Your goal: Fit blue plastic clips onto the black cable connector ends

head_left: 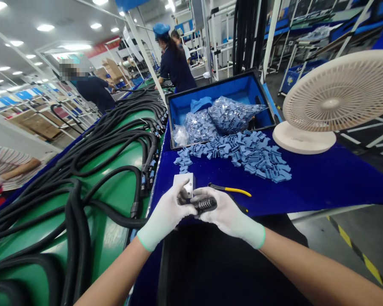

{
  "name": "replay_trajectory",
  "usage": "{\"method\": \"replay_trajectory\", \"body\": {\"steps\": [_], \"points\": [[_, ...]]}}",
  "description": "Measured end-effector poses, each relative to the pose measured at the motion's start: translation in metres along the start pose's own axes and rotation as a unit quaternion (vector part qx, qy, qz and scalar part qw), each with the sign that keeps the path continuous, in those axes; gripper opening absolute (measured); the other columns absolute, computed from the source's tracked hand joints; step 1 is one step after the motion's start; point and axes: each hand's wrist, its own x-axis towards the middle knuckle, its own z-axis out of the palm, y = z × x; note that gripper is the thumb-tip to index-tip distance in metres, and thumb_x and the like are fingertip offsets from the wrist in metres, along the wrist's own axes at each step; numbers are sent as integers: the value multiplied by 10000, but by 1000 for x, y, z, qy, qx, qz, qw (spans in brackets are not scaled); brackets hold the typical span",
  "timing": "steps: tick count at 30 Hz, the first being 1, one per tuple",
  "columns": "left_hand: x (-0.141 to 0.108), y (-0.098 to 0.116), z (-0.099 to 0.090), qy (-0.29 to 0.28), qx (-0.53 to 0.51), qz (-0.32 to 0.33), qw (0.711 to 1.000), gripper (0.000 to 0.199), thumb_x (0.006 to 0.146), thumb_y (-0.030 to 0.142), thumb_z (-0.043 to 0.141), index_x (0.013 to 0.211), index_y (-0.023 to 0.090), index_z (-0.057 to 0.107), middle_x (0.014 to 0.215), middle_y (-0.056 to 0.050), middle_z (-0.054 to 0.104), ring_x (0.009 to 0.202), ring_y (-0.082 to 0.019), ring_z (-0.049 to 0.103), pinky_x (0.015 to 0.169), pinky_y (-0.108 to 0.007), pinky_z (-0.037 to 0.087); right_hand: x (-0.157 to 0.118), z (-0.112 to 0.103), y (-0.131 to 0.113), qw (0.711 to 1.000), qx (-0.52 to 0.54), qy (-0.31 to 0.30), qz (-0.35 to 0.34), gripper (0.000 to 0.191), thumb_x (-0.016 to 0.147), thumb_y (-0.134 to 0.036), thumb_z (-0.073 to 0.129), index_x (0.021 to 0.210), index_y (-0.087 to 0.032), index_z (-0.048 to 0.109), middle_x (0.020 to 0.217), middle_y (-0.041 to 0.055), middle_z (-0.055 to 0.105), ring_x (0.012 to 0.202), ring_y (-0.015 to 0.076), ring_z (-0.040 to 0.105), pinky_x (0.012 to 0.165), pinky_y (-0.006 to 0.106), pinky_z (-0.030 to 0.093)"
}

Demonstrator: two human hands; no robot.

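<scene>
Both hands wear white gloves and meet at the near edge of the blue-covered table. My left hand (168, 212) is closed on the left end of a black connector (205, 204). The fingers of my right hand (225, 212) wrap round its right end, and a row of pale ridges shows on the part between the hands. Just behind the fingers stands a white block (188, 182) with small holes. Pliers with a yellow handle (238, 190) lie right of the block. A heap of small blue plastic clips (252, 153) spreads over the table behind them.
A blue bin (236, 89) holds clear bags of blue clips (232, 114). A beige fan (330, 104) stands at the right. Thick black cables (121, 136) cover the green surface (107, 233) at the left. People stand beyond, and another person's arm shows at the far left.
</scene>
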Motion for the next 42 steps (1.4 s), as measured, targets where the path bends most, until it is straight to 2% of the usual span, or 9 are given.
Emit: {"method": "replay_trajectory", "body": {"steps": [3, 6, 9, 11, 15, 19, 30, 36, 42], "points": [[-23, -3, 4, 98, 69, 7, 993, 222, 796, 343, 815, 989, 241, 776, 910, -49, 685, 883, -255, 628, 857, -382, 511, -6, 8, 11, 992, 85, 92, -28, 460, 652, -64, 756, 1087, -209, 722, 1097, 60, 744, 948, 240, 709, 841, 365, 570], [-41, -9, 8, 110, -186, -84, 973, 259, 901, 456, 697, 925, 206, 764, 898, -86, 695, 833, -257, 643, 760, -373, 544, -4, 6, 8, 996, 49, 38, -57, 468, 677, -140, 821, 1124, -237, 725, 1246, 58, 714, 1023, 242, 708, 912, 372, 561], [-37, -12, 5, 209, -509, -103, 829, 283, 921, 384, 701, 1126, 189, 694, 926, -63, 644, 788, -177, 630, 719, -306, 566, 30, -11, -13, 964, -168, -206, -33, 366, 795, -301, 810, 1146, -215, 750, 1123, 54, 756, 960, 237, 719, 873, 349, 568], [-23, -10, -4, 242, -569, -64, 784, 285, 913, 293, 737, 1166, 190, 655, 848, -6, 561, 663, -89, 540, 631, -215, 516, 74, -25, -26, 917, -364, -149, -65, 305, 971, -347, 617, 1212, -196, 726, 1057, 56, 767, 935, 211, 717, 861, 319, 558], [15, -6, -30, 257, -464, 17, 847, 241, 934, 316, 727, 1099, 165, 636, 674, 59, 388, 512, -59, 350, 481, -192, 369, 161, -38, -24, 803, -592, -12, -65, 281, 946, -234, 610, 1181, -99, 688, 1255, 197, 688, 1192, 314, 627, 1045, 416, 462], [49, -8, -49, 275, -350, 64, 893, 250, 913, 318, 729, 1084, 161, 636, 608, 71, 382, 481, -78, 363, 471, -223, 360, 195, -36, 2, 780, -624, -10, -45, 303, 920, -188, 594, 1201, -97, 662, 1249, 232, 679, 1227, 356, 606, 1073, 467, 433], [73, -18, -32, 240, -246, 57, 937, 285, 872, 314, 708, 1095, 150, 637, 544, 67, 475, 459, -110, 448, 489, -248, 397, 162, -72, -12, 879, -475, -21, -43, 585, 848, -220, 636, 1424, -122, 612, 1051, 71, 755, 853, 195, 687, 806, 295, 541], [75, -20, -36, 265, -134, 24, 955, 289, 887, 360, 684, 1075, 144, 648, 628, 14, 599, 572, -150, 564, 593, -274, 459, 124, -32, -34, 903, -402, -129, -86, 291, 888, -324, 658, 1099, -166, 780, 1015, 62, 745, 861, 203, 654, 788, 304, 505], [77, -27, -46, 235, -126, 25, 963, 318, 856, 357, 703, 1088, 140, 674, 802, -46, 696, 762, -194, 648, 737, -310, 508, 136, 13, -10, 898, -407, -148, -79, 212, 868, -310, 656, 729, -152, 683, 667, -7, 621, 619, 134, 511, 591, 262, 384]]}}
